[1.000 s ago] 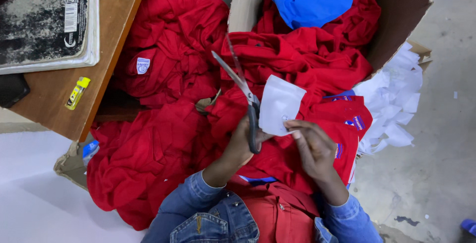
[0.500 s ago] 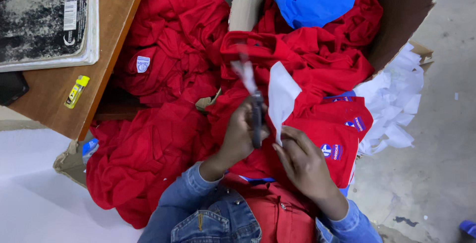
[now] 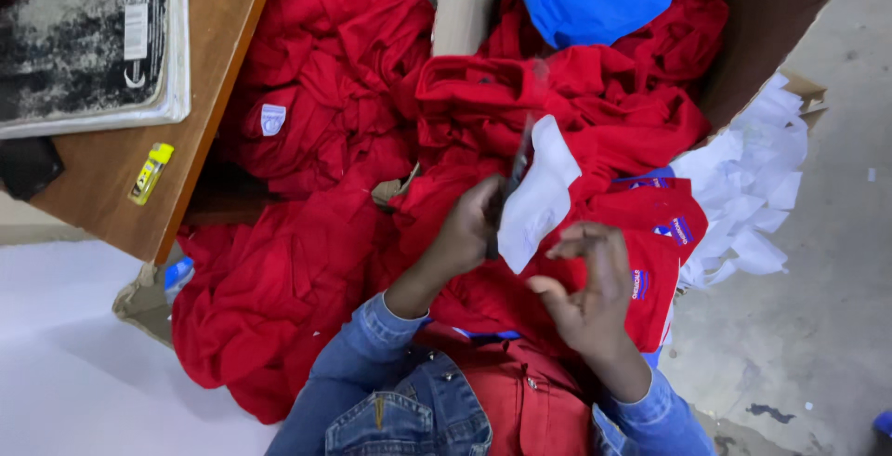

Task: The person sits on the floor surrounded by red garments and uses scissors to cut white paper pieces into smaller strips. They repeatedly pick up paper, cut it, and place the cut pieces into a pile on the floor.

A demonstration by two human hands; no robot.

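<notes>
Holding dark metal scissors (image 3: 509, 191) in left hand (image 3: 465, 233) against white fabric patch (image 3: 539, 198).
Left grip clamped on scissors; right hand (image 3: 587, 290) fingers apart, just beside patch, above red garments (image 3: 316, 261).

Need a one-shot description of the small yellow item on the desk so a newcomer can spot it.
Start at the wooden desk in the upper left corner. Below the black and white book lying there, near the desk's lower edge, sits the small yellow item. It is the only bright yellow thing in view, slim and oblong, set apart from the red garments beside the desk.
</notes>
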